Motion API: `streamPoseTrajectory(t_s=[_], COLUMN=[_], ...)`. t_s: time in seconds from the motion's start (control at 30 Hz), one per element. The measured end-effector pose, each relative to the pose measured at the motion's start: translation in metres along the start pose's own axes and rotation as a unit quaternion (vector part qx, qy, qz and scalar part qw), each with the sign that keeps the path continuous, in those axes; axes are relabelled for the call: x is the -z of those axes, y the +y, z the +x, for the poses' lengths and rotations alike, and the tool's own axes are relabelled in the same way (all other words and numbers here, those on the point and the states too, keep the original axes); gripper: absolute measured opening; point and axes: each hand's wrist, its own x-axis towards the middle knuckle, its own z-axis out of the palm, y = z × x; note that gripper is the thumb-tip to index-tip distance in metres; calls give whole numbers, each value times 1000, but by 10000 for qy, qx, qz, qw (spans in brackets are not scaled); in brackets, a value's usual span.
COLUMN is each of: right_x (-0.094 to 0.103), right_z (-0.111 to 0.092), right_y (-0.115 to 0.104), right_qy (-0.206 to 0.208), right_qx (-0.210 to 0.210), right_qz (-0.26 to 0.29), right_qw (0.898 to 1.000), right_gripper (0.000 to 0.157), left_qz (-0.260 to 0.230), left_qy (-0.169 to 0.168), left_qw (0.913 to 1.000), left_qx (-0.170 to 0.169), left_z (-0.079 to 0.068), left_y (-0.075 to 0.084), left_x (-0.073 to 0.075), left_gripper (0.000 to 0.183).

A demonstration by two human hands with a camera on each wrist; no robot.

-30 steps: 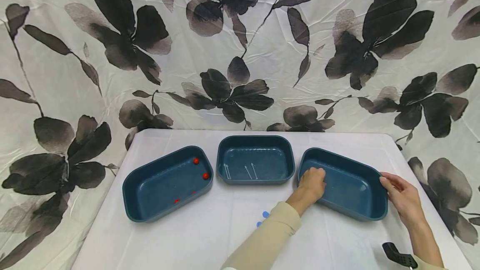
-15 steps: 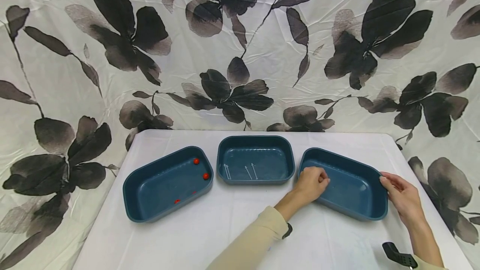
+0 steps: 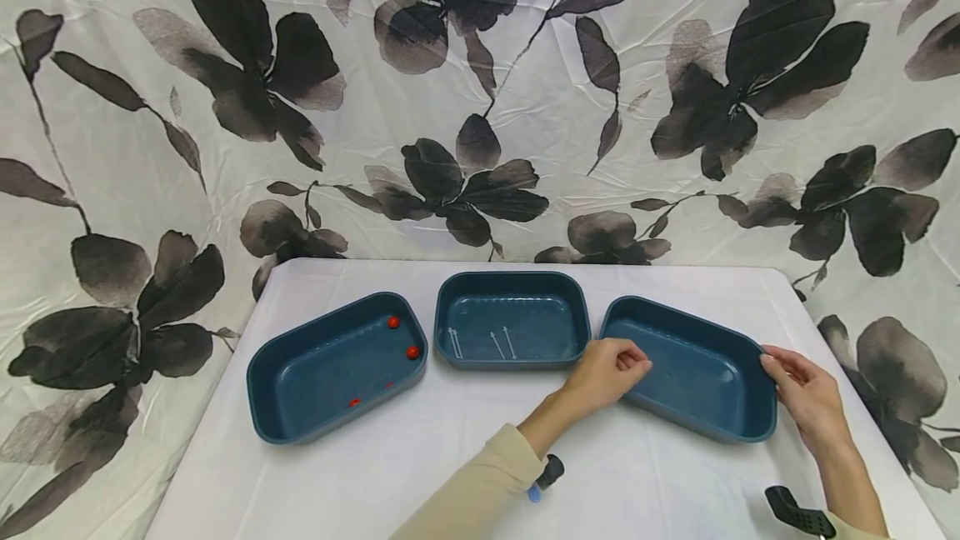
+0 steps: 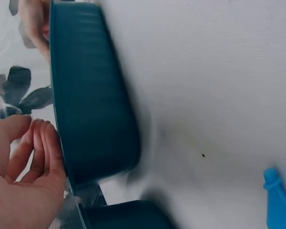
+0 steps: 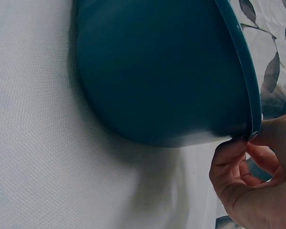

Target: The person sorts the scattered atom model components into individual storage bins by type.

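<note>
- Head view: left hand [image 3: 604, 373], fingers curled near the thumb, at the left end of the right tray [image 3: 686, 373]; I can't tell whether it holds anything.
- Right hand [image 3: 808, 397] pinches the right tray's right rim.
- Left of the right tray: middle tray [image 3: 513, 363], then left tray [image 3: 315, 382] with red balls [image 3: 393, 322].

Site presents as a staged work area, room type undeterminable: creased floral fabric [image 3: 480, 90] hangs at twelve o'clock behind a white desk [image 3: 450, 423] at six; black wrist-worn device [image 3: 797, 512] at five.
</note>
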Motion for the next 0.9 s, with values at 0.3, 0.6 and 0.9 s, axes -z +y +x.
streamPoseTrajectory(t_s=[0.3, 0.6, 0.9], right_x=[0, -1, -1], right_z=[1, 0, 1], right_y=[0, 2, 2], right_qy=[-8, 7, 18], right_qx=[-104, -70, -60], right_qz=[-96, -15, -53], right_qw=[9999, 10000, 10000], right_gripper=[63, 61, 62], left_qz=[15, 86, 202], left_qy=[34, 218, 346], left_qw=[10000, 9997, 9989], left_qx=[-15, -20, 222], left_z=[-13, -35, -54], left_y=[-4, -15, -25], left_x=[13, 28, 38], left_gripper=[12, 10, 8])
